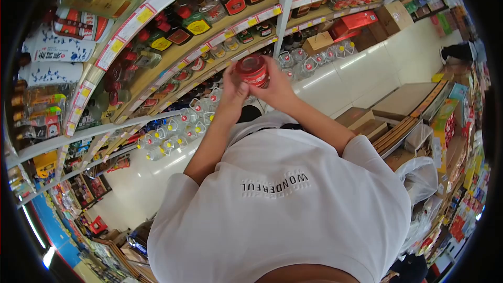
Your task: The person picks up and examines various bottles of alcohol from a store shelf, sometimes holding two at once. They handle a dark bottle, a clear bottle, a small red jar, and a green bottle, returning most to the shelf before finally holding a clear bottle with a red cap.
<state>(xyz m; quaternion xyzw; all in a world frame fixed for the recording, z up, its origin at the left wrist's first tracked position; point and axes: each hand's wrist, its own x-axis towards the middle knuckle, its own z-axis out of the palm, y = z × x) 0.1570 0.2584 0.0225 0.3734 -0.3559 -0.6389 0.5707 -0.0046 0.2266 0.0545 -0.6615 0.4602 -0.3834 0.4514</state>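
Observation:
Both my hands are wrapped round a small round glass jar (254, 72) with a red label and a dark red top, in front of the shelves. My left hand (234, 96) grips it from the left, thumb against its lower side. From the right, my right hand (276, 88) closes on it, the far fingers partly hidden behind it. Just beyond my hands runs the lower shelf with bottles. Large clear jugs (309, 64) with red round labels stand on the floor to the right of the jar.
Curved shelves with price tags (225, 35) hold several rows of bottles ahead and left. Yellow-capped jugs (181, 131) stand on the floor at left. Cardboard boxes (401, 102) and plastic bags (419, 178) are piled to the right. A person's dark-clothed leg (461, 52) shows at far right.

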